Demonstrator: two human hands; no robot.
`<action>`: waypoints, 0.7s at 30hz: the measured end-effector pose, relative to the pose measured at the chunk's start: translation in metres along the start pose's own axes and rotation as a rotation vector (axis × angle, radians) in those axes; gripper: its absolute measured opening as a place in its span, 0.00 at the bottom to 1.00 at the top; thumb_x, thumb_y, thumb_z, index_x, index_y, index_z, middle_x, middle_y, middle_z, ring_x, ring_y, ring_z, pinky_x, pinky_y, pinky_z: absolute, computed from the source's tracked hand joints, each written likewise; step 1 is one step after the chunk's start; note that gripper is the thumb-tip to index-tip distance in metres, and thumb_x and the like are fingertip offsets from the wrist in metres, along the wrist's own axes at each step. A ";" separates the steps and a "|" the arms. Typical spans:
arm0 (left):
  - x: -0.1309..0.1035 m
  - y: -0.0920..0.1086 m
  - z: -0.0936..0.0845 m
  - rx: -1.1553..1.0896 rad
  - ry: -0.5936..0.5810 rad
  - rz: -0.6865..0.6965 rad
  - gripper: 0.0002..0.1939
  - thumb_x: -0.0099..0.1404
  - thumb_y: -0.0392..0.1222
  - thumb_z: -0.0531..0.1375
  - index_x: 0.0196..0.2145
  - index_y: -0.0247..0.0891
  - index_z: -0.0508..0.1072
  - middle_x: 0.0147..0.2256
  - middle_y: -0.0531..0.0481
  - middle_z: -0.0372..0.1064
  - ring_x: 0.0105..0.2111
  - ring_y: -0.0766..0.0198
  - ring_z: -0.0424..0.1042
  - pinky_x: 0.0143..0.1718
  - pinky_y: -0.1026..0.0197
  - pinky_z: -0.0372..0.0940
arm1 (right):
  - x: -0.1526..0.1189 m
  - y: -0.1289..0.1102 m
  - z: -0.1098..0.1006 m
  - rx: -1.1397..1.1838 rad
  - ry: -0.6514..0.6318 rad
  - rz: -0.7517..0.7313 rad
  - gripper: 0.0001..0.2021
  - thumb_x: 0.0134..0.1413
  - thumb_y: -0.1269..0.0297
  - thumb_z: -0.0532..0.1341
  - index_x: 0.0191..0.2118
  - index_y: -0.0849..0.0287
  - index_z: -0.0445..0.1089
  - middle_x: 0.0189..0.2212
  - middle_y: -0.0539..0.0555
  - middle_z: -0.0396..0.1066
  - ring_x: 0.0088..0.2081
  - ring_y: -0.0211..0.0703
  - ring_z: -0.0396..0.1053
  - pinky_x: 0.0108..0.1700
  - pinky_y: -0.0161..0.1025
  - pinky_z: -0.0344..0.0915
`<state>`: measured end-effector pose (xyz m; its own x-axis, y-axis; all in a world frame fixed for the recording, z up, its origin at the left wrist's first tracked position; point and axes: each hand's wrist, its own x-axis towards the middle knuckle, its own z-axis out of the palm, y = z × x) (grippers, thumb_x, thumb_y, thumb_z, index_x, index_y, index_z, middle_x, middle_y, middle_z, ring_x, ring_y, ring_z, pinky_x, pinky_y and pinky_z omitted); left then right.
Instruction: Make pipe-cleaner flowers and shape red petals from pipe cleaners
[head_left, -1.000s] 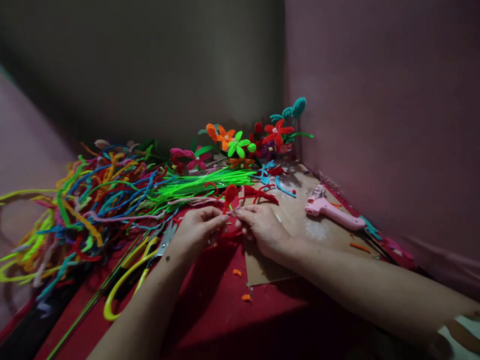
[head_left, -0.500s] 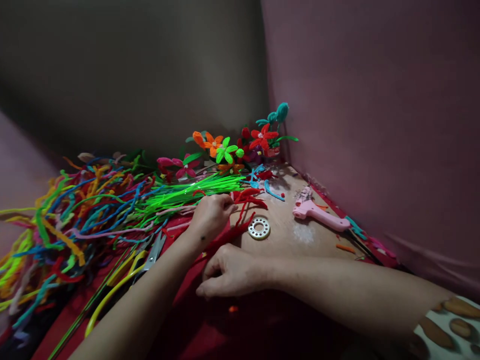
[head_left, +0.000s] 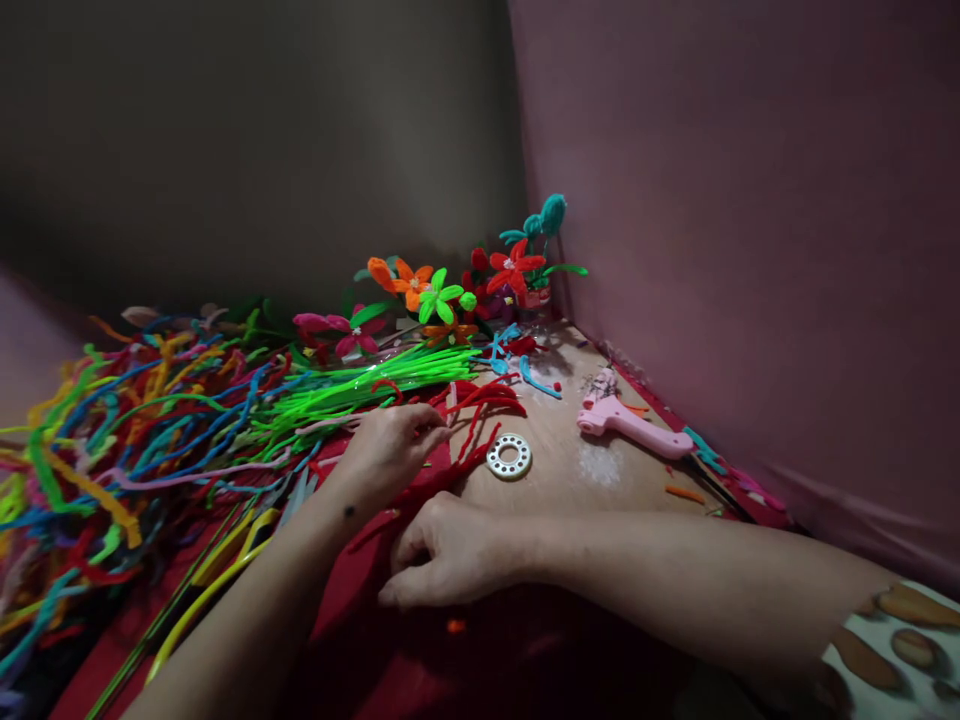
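Observation:
My left hand (head_left: 397,450) is just left of a bundle of red pipe cleaners (head_left: 491,397), its thumb and curled forefinger slightly apart with nothing visible between them. A pale band lies across that bundle. Below and to the right, my right hand (head_left: 442,552) hangs over the red cloth with fingers curled in and thumb against them; whatever it may hold is hidden. Between the hands lie more red pipe cleaners (head_left: 465,463). Beside them on the board rests a white ring with holes (head_left: 509,456).
Loose coloured pipe cleaners (head_left: 150,420) are heaped at left, with a green bundle (head_left: 390,376) behind my left hand. Yellow-handled scissors (head_left: 251,535) lie partly under my left forearm. Pipe-cleaner flowers (head_left: 439,297) stand along the wall. A pink glue gun-like tool (head_left: 634,425) lies right.
My left hand has drawn back to the left from the red bundle, and its pinch has loosened. My right hand keeps nearly the same pose. The whole view has shifted slightly.

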<state>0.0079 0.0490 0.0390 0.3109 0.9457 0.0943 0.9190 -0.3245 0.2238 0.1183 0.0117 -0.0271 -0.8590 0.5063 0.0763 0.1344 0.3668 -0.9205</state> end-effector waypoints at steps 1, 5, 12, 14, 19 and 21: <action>-0.004 -0.001 -0.001 -0.020 -0.027 0.021 0.13 0.59 0.47 0.53 0.31 0.38 0.75 0.28 0.48 0.73 0.27 0.63 0.69 0.30 0.64 0.58 | 0.000 0.000 0.000 -0.002 -0.003 -0.002 0.13 0.45 0.59 0.56 0.18 0.62 0.63 0.14 0.46 0.59 0.17 0.29 0.56 0.19 0.27 0.51; -0.020 -0.003 -0.002 0.017 -0.123 0.052 0.12 0.58 0.46 0.54 0.28 0.40 0.74 0.28 0.48 0.73 0.27 0.62 0.68 0.27 0.64 0.56 | -0.002 0.000 0.000 0.001 0.004 -0.025 0.13 0.45 0.62 0.56 0.17 0.63 0.60 0.14 0.45 0.56 0.18 0.28 0.54 0.20 0.27 0.50; -0.041 -0.012 -0.001 0.209 -0.239 -0.031 0.09 0.54 0.39 0.53 0.24 0.42 0.73 0.26 0.48 0.72 0.26 0.60 0.69 0.25 0.63 0.53 | -0.001 0.002 0.002 0.005 -0.001 -0.007 0.11 0.46 0.63 0.57 0.19 0.62 0.64 0.14 0.45 0.57 0.18 0.28 0.54 0.19 0.27 0.50; -0.042 -0.014 0.002 0.237 -0.275 -0.027 0.10 0.54 0.38 0.52 0.23 0.41 0.72 0.25 0.47 0.72 0.26 0.59 0.69 0.25 0.63 0.53 | -0.001 0.002 0.003 -0.004 0.004 0.010 0.11 0.46 0.62 0.57 0.20 0.62 0.65 0.14 0.45 0.58 0.17 0.28 0.54 0.19 0.27 0.50; -0.042 -0.019 0.005 0.226 -0.268 -0.059 0.12 0.56 0.39 0.51 0.26 0.43 0.74 0.26 0.47 0.73 0.27 0.60 0.71 0.26 0.63 0.55 | -0.002 -0.004 0.001 -0.023 -0.009 0.042 0.10 0.47 0.62 0.58 0.21 0.62 0.66 0.14 0.45 0.59 0.17 0.28 0.55 0.19 0.26 0.50; -0.042 -0.024 0.002 0.195 -0.240 -0.056 0.12 0.57 0.40 0.51 0.26 0.43 0.74 0.27 0.48 0.73 0.28 0.61 0.70 0.27 0.64 0.55 | -0.003 -0.007 0.000 -0.031 -0.027 0.069 0.10 0.48 0.62 0.58 0.22 0.62 0.66 0.14 0.45 0.60 0.17 0.28 0.56 0.19 0.27 0.50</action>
<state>-0.0267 0.0167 0.0273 0.2856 0.9466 -0.1494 0.9582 -0.2844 0.0301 0.1198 0.0081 -0.0209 -0.8603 0.5098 0.0023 0.2085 0.3560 -0.9109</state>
